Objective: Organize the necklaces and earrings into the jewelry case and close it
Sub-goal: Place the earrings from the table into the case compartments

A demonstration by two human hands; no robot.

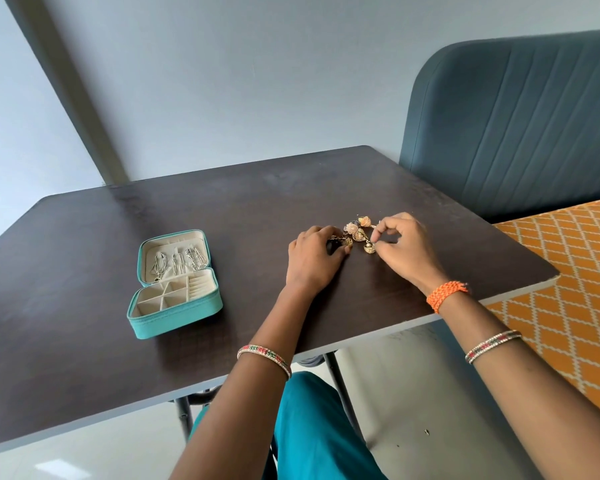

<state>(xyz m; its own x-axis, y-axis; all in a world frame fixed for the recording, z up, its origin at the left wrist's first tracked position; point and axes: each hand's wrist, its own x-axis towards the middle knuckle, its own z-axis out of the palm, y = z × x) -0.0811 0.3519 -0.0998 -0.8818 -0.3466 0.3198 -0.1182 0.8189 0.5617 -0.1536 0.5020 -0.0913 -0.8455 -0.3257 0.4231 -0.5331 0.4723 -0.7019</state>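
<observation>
Earrings (359, 232) lie in a small gold heap on the dark table (118, 358), right of centre, with both hands working at them. The left hand (314, 259) rests on the left edge of the heap, fingers curled down over a gold piece, probably steadying it. The right hand (400, 245) has thumb and forefinger pinched on a small dangling earring at the heap's near right side, apparently to pull it free from the others. The jewelry case (175, 284) lies open, well apart to the left. Its far half holds necklaces (177, 261) hung in a row, so that part looks done. The near half's divided compartments appear bare, likely awaiting the earrings, and closing comes last.
</observation>
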